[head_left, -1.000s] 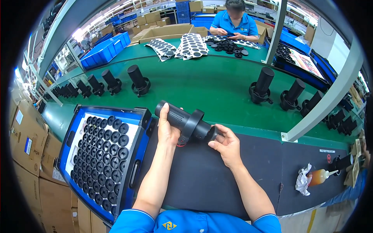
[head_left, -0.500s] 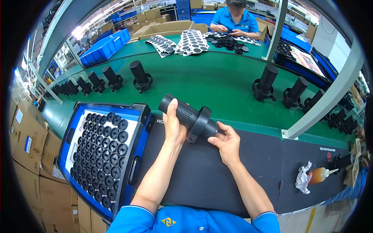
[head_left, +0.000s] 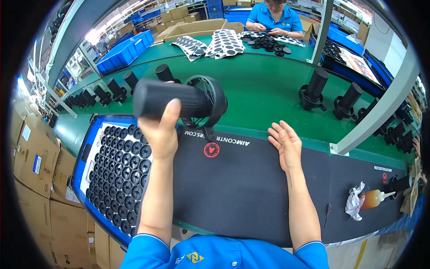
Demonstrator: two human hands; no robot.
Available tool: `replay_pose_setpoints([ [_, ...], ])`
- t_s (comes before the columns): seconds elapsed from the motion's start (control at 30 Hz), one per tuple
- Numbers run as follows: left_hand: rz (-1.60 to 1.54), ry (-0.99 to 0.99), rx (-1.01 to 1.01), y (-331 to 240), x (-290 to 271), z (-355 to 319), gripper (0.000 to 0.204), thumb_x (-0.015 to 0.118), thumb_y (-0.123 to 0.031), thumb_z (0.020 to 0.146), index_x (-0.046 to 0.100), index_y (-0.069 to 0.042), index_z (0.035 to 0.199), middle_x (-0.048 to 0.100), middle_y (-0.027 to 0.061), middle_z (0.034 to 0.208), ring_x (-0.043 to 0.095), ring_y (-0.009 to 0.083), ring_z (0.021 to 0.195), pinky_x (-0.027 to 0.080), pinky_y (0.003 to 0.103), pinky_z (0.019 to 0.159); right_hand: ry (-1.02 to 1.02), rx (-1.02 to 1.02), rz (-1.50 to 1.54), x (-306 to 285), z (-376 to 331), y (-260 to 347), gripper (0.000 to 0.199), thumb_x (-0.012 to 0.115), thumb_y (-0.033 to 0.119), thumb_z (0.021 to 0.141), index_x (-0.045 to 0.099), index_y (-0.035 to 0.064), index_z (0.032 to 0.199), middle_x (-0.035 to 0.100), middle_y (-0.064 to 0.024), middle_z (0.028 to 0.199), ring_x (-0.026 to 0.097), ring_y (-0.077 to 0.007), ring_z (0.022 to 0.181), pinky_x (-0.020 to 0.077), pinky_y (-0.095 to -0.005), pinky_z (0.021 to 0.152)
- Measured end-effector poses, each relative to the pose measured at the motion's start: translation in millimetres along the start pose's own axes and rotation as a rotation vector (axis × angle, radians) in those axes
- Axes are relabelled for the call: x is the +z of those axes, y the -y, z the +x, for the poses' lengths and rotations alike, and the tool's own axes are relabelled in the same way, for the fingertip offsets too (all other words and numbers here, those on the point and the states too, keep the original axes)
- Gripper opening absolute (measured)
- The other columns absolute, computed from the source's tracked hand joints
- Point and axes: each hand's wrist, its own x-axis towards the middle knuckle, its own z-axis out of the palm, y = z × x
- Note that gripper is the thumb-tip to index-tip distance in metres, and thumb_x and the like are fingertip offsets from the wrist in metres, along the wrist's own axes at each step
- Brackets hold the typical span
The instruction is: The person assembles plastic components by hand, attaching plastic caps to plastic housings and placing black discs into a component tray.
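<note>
Blue short-sleeved shirt, pale-edged sleeves, yellow chest emblem, pale button, bare hands

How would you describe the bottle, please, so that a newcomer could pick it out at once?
Follow the black matting to the right, past the person's right hand. Near the matting's right end lies the bottle, between crumpled silvery wrap and a black cylinder. Its amber colour and pale, pointed nozzle set it apart from both.
</note>
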Motion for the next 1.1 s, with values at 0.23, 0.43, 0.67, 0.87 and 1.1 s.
replay_pose_setpoints([
  [0.23, 0.609, 0.504, -0.223, 35.4, 10.4, -30.6, 0.052, 0.072, -0.020, 0.067, 0.052, 0.002, 0.110, 0.062, 0.0161, 0.100, 0.060, 0.0246, 0.087, 0.046, 0.032, 0.080, -0.098, -0.017, 0.030, -11.3, 8.5, 3.4, 0.044, 0.059, 0.024, 0.087, 0.046, -0.0032, 0.119, 0.060, -0.0166, 0.105, 0.062, -0.0239, 0.094, 0.0525, -0.0295, 0.077],
  [0.43, 0.456, 0.355, -0.138, 81.5, 99.6, 27.1, 0.050, 0.074, -0.020, 0.067, 0.052, 0.002, 0.106, 0.062, 0.0143, 0.094, 0.061, 0.0228, 0.082, 0.048, 0.032, 0.076, -0.140, -0.048, 0.095, -21.4, 15.7, 7.5, 0.044, 0.059, 0.025, 0.088, 0.046, -0.0040, 0.118, 0.061, -0.0177, 0.101, 0.063, -0.0239, 0.090, 0.0526, -0.0289, 0.076],
  [0.67, 0.464, 0.291, -0.109, 205.1, 182.6, 61.1, 0.052, 0.073, -0.029, 0.067, 0.049, 0.001, 0.103, 0.061, 0.0166, 0.092, 0.062, 0.0281, 0.078, 0.049, 0.034, 0.073, -0.108, -0.035, 0.113, -21.3, 15.5, 4.8, 0.041, 0.057, 0.023, 0.089, 0.046, -0.0046, 0.117, 0.061, -0.0181, 0.100, 0.063, -0.0236, 0.088, 0.0531, -0.0291, 0.074],
  [0.87, 0.695, 0.602, 0.036, 166.1, 123.7, 92.6, 0.056, 0.069, -0.036, 0.073, 0.053, 0.001, 0.112, 0.060, 0.0158, 0.107, 0.060, 0.0265, 0.092, 0.047, 0.034, 0.081, -0.013, -0.005, 0.125, -18.8, 15.1, -1.1, 0.039, 0.054, 0.015, 0.088, 0.043, -0.0052, 0.120, 0.060, -0.0180, 0.102, 0.062, -0.0234, 0.089, 0.0523, -0.0281, 0.074],
  [1.1, 0.812, 0.892, 0.003, -20.2, -111.2, 68.7, 0.024, 0.058, -0.021, 0.077, 0.060, -0.002, 0.090, 0.063, 0.0103, 0.093, 0.057, 0.0253, 0.081, 0.046, 0.034, 0.073, 0.130, 0.017, -0.012, -48.2, 18.3, 2.6, 0.044, 0.045, 0.024, 0.095, 0.037, -0.0051, 0.128, 0.052, -0.0187, 0.118, 0.056, -0.0208, 0.103, 0.0462, -0.0265, 0.089],
])
